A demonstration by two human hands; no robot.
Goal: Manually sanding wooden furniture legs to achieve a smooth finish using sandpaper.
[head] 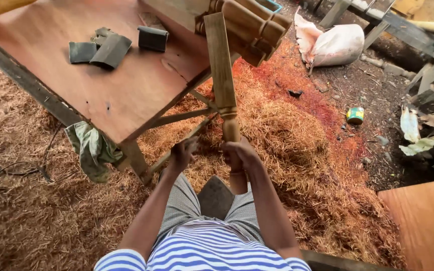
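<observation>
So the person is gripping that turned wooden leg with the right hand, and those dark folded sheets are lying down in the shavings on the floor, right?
Not quite. The right hand does grip the turned wooden leg, but the head view shows the dark folded sheets lying on the wooden table, not in the shavings.

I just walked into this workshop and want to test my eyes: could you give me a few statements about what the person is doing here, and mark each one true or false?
1. The right hand grips a turned wooden leg. True.
2. The wooden leg lies flat on the table. False: it stands on end between the person's knees, its top leaning by the table's edge.
3. Dark folded sheets lie on the table. True.
4. The floor is bare concrete. False: wood shavings cover it.
5. The left hand rests on the table. False: it is beside the leg, below the table's edge.
6. A small can stands on the ground to the right. True.
</observation>
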